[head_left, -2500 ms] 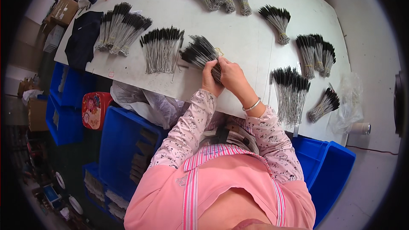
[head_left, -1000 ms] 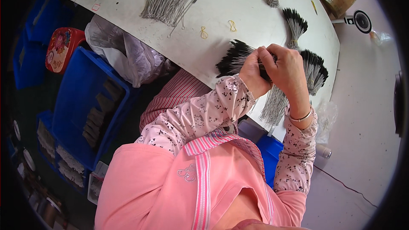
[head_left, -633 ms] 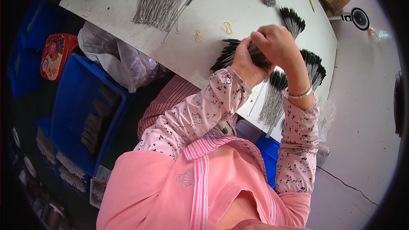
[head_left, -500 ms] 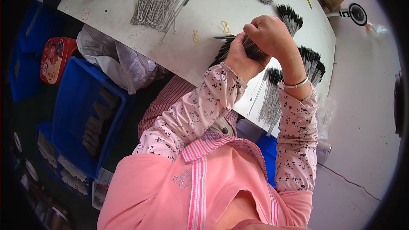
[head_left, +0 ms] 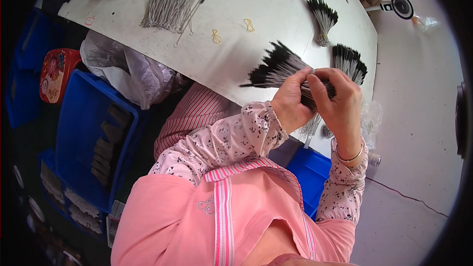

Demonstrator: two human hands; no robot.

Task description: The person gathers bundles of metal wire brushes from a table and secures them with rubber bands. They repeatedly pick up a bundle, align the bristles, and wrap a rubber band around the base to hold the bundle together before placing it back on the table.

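Note:
A thick bundle of small wire brushes [head_left: 281, 68] is held over the table's near edge. Its black bristle ends fan out to the left, and its grey wire stems run between my hands. My left hand [head_left: 294, 107] is wrapped round the stems from below. At the right end of the bundle, my right hand [head_left: 341, 101] closes its thumb and fingers on the stems; whether a rubber band is there, I cannot make out. Just beyond my right hand stands a bundle of the same brushes [head_left: 350, 62], partly covered by it.
A wide row of loose brushes [head_left: 175, 2] lies at the far left of the white table [head_left: 231, 0]. Two yellow rubber bands [head_left: 217, 36] rest mid-table. Another brush bundle [head_left: 322, 20] sits farther right. Blue crates [head_left: 66, 118] and a white plastic bag [head_left: 118, 64] are left of the table.
My right hand has come down from above my left hand to the right end of the bundle. The bristle ends now show fully, spread to the left. The whole view has shifted slightly.

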